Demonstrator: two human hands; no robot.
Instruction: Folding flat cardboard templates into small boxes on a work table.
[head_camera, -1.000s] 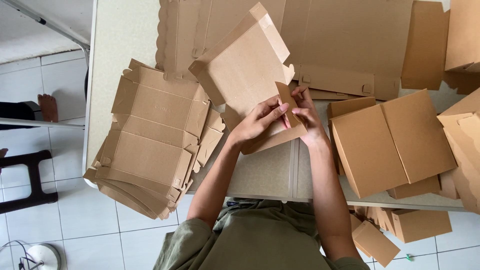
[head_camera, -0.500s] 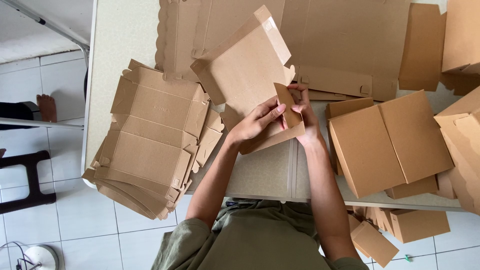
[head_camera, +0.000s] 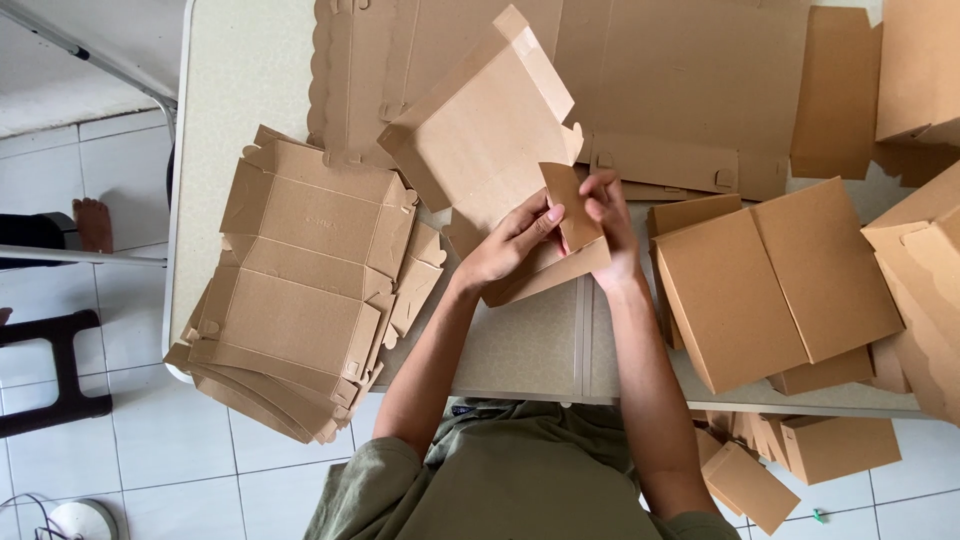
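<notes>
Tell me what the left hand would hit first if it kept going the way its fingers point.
The left hand points up-right at the small brown cardboard flap it already touches; past that, probably the right hand, though depth is unclear.

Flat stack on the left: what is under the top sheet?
Under the top sheet, more flat cardboard blanks fan out at the edges, overhanging the table. Their middles and their count are hidden.
</notes>
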